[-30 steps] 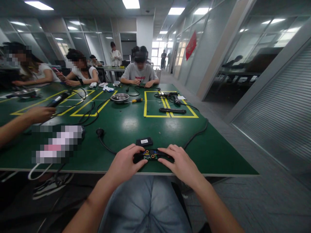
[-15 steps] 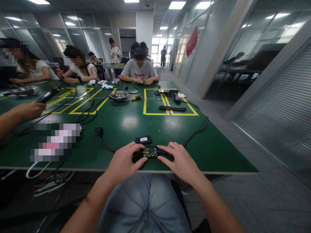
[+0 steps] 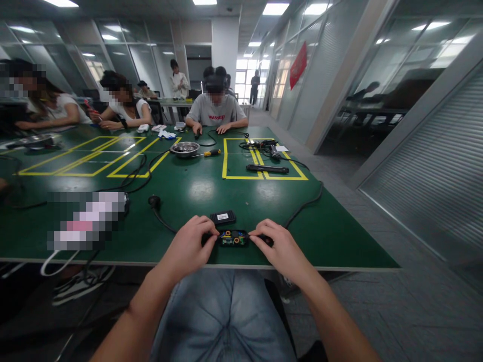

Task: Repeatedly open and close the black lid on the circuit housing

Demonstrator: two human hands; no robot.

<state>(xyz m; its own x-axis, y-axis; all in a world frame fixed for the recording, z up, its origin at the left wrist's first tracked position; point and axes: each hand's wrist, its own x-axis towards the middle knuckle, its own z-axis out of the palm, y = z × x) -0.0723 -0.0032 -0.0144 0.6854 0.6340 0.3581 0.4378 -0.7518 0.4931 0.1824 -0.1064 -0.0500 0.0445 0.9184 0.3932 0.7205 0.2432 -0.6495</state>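
A small circuit board point(image 3: 233, 234) with copper-wound coils sits in an open black plastic case point(image 3: 234, 245) near the table's front edge. My left hand point(image 3: 192, 242) is closed in a pinch at the case's left end, on the black cable point(image 3: 165, 224) that runs to a plug point(image 3: 154, 201). On the other side my right hand point(image 3: 278, 245) pinches the black cable point(image 3: 305, 205) where it enters the right end. Fingers partly hide both cable ends. Just behind the case lies its black ribbed cover point(image 3: 223, 217) with a white label.
Further back on the green table point(image 3: 339, 241) are a metal bowl point(image 3: 184, 149), a yellow-black screwdriver point(image 3: 212, 153) and a dark bar-shaped part point(image 3: 267, 169). A blurred-out object point(image 3: 90, 221) lies to the left. Across the table sits a person point(image 3: 217, 108).
My fingers have moved outward from the board's edges to the cable ends, and the case rim now shows around the board. At left, a co-worker's hand with a dark tool has withdrawn.
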